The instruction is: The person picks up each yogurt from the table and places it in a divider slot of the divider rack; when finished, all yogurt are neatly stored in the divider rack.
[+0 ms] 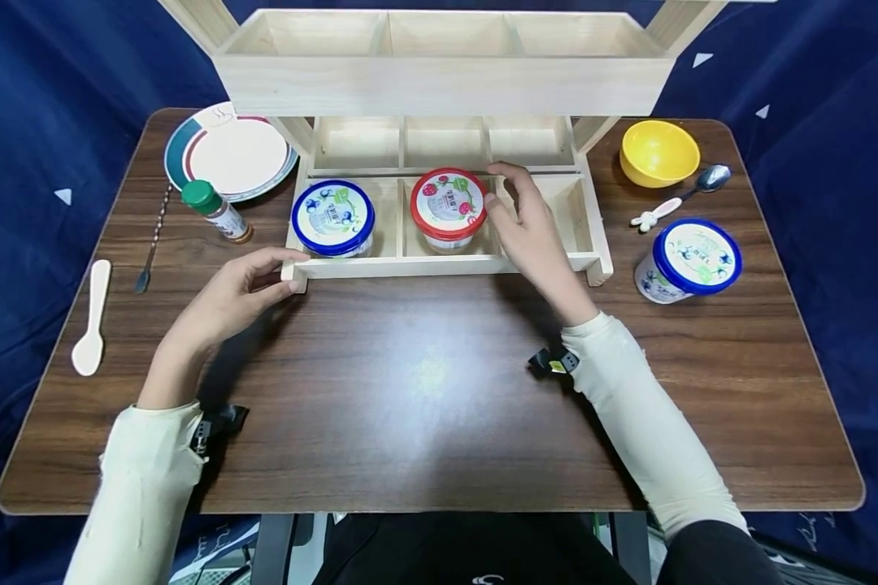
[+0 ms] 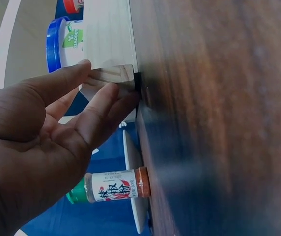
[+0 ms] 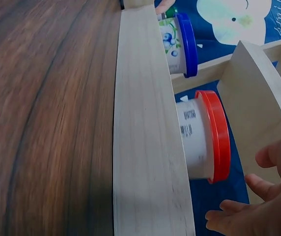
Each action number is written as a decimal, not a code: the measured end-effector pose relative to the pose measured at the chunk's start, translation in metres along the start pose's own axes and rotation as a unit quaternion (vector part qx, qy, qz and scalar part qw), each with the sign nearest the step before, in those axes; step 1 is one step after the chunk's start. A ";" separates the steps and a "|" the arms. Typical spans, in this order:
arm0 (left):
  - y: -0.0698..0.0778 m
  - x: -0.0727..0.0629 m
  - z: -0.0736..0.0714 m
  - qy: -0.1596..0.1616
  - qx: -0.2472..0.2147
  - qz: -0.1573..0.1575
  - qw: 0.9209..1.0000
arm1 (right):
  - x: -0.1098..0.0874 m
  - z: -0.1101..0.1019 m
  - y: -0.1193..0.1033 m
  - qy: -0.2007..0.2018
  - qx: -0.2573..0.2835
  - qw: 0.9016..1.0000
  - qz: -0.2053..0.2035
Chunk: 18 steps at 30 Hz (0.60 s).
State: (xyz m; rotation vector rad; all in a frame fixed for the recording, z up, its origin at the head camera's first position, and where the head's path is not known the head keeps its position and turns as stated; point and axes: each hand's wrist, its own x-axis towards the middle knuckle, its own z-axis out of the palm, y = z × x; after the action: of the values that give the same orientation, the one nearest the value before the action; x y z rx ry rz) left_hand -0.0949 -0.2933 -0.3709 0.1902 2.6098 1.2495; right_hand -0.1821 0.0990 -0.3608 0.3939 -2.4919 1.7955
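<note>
From the head, a wooden rack (image 1: 442, 85) stands on the table (image 1: 424, 406), its upper tray overhanging the lower rows. The red tub (image 1: 449, 203) sits in the front row's middle compartment, the blue tub (image 1: 333, 218) in the left one. Plates (image 1: 243, 158), a jar (image 1: 219, 213), a twisted stirrer (image 1: 157, 236) and a white spoon (image 1: 93, 317) lie to the left; a yellow bowl (image 1: 651, 166), a metal spoon (image 1: 680, 197) and a second blue tub (image 1: 691, 260) are right. The left hand (image 1: 230, 296) reaches in to the rack's front left corner; the right hand (image 1: 528, 227) comes over the front rail, angled inward beside the red tub. From the left wrist, the left fingers pinch the rack's wooden end, thumb opposite, with the jar upright near the plates. From the right wrist, the front board covers part of both tubs in the rack; the right fingers are loosely bent, spread and empty, just short of the red lid.
</note>
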 end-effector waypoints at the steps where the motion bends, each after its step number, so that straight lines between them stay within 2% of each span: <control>1: 0.000 0.000 0.000 0.000 0.003 0.002 1.000 | -0.001 -0.002 0.001 0.004 0.003 1.000 -0.001; 6: -0.001 0.000 0.001 0.003 0.001 0.014 1.000 | -0.001 -0.011 0.000 0.017 0.008 1.000 -0.007; 13: 0.000 -0.003 0.000 0.003 0.001 0.005 1.000 | -0.002 -0.018 0.001 0.027 0.001 1.000 -0.005; 18: -0.001 0.000 0.000 -0.002 -0.003 0.014 1.000 | -0.006 -0.028 0.006 0.036 -0.017 0.999 -0.004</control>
State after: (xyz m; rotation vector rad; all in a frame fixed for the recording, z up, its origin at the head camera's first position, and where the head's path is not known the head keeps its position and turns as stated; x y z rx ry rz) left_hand -0.0945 -0.2941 -0.3714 0.2273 2.6075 1.2656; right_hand -0.1811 0.1277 -0.3578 0.3318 -2.4655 1.7288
